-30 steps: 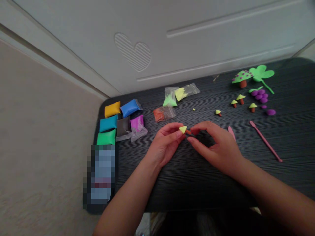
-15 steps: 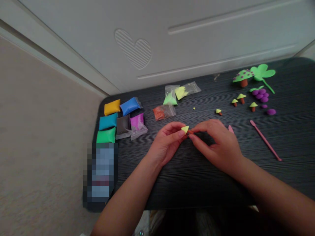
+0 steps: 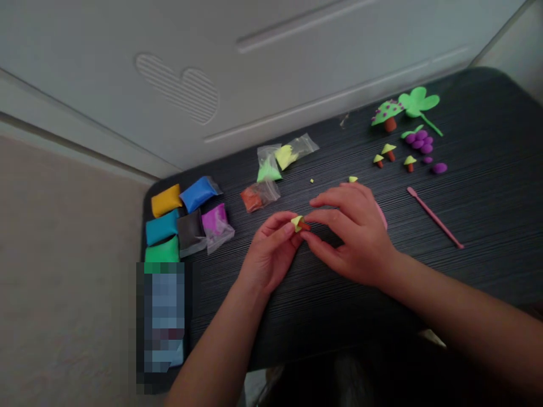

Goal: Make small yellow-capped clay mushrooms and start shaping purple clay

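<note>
My left hand point(image 3: 274, 246) pinches a small clay mushroom point(image 3: 299, 224) by its pale yellow cap, between thumb and fingers. Its thin brown stem points to the right. At the stem my right hand point(image 3: 350, 237) is open, thumb and forefinger parted on either side of it; whether a fingertip touches the stem I cannot tell. Another yellow cap point(image 3: 353, 179) peeks out just behind my right hand, its stem hidden. A pink tool point(image 3: 383, 216) is mostly covered by that hand.
Clay packets, among them a blue one point(image 3: 199, 193), lie at the left above a blurred-out device point(image 3: 167, 322). Opened bags, one with orange clay point(image 3: 252, 199), lie centrally. Rightward are small mushrooms point(image 3: 409, 163), a spotted mushroom point(image 3: 388, 115), purple grapes point(image 3: 419, 141) and a pink stick tool point(image 3: 435, 217).
The right thumb and forefinger have parted from their pinch on the stem. The mushroom has turned so its stem shows more. The whole view has shifted and tilted.
</note>
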Demonstrator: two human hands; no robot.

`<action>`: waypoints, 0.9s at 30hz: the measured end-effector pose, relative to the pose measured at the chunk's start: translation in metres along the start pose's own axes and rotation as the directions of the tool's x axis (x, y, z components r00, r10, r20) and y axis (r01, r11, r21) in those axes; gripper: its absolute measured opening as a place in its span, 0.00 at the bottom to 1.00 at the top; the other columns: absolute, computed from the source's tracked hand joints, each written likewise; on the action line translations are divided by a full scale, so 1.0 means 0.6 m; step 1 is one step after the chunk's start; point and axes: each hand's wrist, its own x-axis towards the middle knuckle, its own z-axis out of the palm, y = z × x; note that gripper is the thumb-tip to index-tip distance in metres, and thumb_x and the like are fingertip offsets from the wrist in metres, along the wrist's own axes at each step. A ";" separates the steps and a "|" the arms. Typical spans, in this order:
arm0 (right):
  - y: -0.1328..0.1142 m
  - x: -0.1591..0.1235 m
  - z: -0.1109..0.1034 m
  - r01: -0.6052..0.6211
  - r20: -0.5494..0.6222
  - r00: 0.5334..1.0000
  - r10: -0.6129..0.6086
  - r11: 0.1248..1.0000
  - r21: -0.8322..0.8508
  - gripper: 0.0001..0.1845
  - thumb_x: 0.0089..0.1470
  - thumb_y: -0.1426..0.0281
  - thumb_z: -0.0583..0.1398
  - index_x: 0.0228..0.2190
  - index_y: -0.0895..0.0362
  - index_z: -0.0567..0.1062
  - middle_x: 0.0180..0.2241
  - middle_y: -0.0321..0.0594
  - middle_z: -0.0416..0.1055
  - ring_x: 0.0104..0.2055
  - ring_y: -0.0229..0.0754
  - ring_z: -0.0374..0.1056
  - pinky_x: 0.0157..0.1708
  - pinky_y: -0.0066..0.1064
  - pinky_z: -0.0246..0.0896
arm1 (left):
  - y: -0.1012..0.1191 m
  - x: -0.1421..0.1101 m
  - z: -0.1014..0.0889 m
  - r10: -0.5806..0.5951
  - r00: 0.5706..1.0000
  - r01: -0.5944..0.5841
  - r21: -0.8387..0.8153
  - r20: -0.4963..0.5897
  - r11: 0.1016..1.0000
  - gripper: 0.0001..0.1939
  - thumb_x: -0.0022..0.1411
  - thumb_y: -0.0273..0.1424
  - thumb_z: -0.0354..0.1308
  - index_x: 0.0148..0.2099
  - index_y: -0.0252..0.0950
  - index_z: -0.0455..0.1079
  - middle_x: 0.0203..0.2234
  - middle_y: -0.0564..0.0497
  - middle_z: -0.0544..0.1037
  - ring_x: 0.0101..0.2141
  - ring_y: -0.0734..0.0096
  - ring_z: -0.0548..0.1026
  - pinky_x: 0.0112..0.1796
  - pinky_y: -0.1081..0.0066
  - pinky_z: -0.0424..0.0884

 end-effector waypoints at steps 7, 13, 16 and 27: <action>0.001 -0.002 0.000 -0.027 0.018 0.999 0.027 1.000 -0.005 0.04 0.51 0.69 0.57 0.32 0.51 0.72 0.40 0.37 0.71 0.46 0.43 0.65 0.54 0.45 0.48 | -0.004 0.001 -0.002 0.000 1.000 0.000 0.011 0.007 1.000 0.06 0.48 0.27 0.63 0.33 0.36 0.72 0.27 0.55 0.75 0.29 0.79 0.72 0.37 0.78 0.68; 0.002 0.002 -0.005 -0.112 0.032 0.993 0.110 0.990 0.084 0.04 0.50 0.70 0.58 0.32 0.54 0.72 0.39 0.40 0.71 0.45 0.43 0.65 0.52 0.43 0.53 | -0.002 0.000 -0.003 -0.004 1.000 0.004 0.013 -0.001 1.000 0.07 0.50 0.29 0.62 0.34 0.34 0.74 0.28 0.52 0.76 0.31 0.77 0.73 0.38 0.76 0.69; 0.003 0.002 -0.004 -0.133 0.043 0.991 0.129 0.984 0.121 0.05 0.49 0.70 0.59 0.32 0.54 0.72 0.39 0.40 0.71 0.44 0.43 0.65 0.51 0.44 0.53 | -0.002 0.000 -0.004 -0.006 0.999 0.006 0.008 -0.042 1.000 0.06 0.49 0.26 0.62 0.33 0.35 0.74 0.29 0.52 0.77 0.31 0.77 0.74 0.38 0.77 0.68; 0.006 0.002 0.006 -0.179 0.037 0.984 0.175 0.974 0.137 0.07 0.48 0.70 0.60 0.33 0.53 0.72 0.38 0.42 0.71 0.44 0.44 0.65 0.49 0.45 0.58 | -0.004 0.008 -0.006 0.024 0.994 -0.027 -0.027 -0.109 0.999 0.05 0.48 0.23 0.63 0.32 0.33 0.75 0.28 0.50 0.78 0.31 0.75 0.74 0.37 0.75 0.69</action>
